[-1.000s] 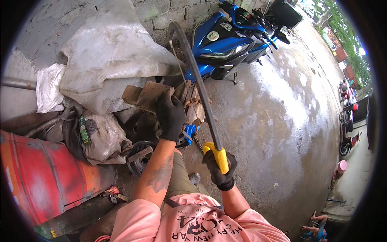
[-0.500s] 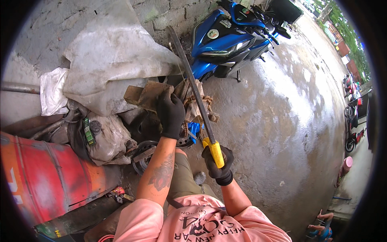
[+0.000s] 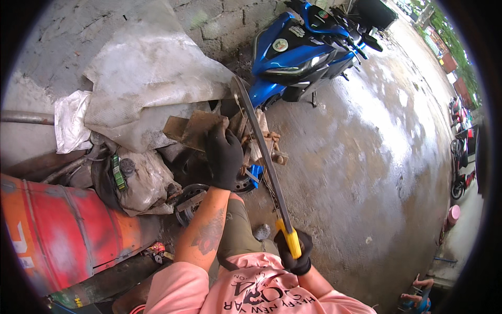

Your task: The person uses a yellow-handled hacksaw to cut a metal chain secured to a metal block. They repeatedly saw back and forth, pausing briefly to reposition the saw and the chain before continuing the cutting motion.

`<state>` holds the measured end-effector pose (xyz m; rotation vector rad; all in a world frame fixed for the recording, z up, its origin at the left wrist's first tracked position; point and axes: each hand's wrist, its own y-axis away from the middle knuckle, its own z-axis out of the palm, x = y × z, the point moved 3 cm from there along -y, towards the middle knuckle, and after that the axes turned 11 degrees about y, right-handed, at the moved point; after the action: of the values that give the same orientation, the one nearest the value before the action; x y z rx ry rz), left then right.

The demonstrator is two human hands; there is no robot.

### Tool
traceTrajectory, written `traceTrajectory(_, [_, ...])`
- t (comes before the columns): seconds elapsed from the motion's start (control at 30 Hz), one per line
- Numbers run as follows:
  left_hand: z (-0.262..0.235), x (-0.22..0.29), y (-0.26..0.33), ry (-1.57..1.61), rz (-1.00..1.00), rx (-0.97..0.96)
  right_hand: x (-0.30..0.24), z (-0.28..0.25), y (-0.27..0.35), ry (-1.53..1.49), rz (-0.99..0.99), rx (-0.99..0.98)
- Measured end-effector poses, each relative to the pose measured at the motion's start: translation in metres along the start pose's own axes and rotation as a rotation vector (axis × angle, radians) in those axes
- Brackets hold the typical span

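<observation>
My right hand (image 3: 302, 253), in a black glove, is closed round the yellow handle (image 3: 289, 238) of a hacksaw (image 3: 261, 138). The saw's dark frame slants up and left, away from me; its thin blade runs along the frame's left side. My left hand (image 3: 225, 159), also black-gloved, grips the right end of a rusty, angled metal piece (image 3: 196, 128). Right beside it stands a rusty vise-like fixture (image 3: 269, 146), partly behind the saw frame. Where the blade meets the work is too small to make out.
A blue motor scooter (image 3: 293, 57) is parked ahead by the block wall. Left lie a grey plastic sheet (image 3: 151, 73), a dirty plastic bag (image 3: 144, 180) and a red-orange drum (image 3: 63, 225). A wheel rim (image 3: 191, 201) sits below my left forearm. Far right, a person (image 3: 415, 298) shows.
My right hand has drawn the hacksaw back toward my body and slightly right. My left hand keeps its hold on the metal piece, and the view has shifted slightly.
</observation>
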<state>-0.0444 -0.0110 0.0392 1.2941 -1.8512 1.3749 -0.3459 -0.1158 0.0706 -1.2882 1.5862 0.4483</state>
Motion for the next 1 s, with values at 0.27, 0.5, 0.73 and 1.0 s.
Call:
traceTrajectory(0.27, [0.003,0.003,0.004,0.05,-0.054,-0.049,-0.002,0.049,-0.126,-0.019,-0.055,0.042])
traceTrajectory(0.5, [-0.004,0.0,-0.004,-0.037,-0.079,-0.095,0.003,0.011,-0.021,0.066,-0.138,0.038])
traceTrajectory(0.73, [0.012,-0.001,0.001,0.003,-0.023,-0.098,0.011,0.042,-0.112,0.137,-0.166,0.106])
traceTrajectory(1.0, [-0.007,0.007,0.0,0.054,-0.142,-0.15,0.004,0.006,-0.009,0.058,-0.163,0.017])
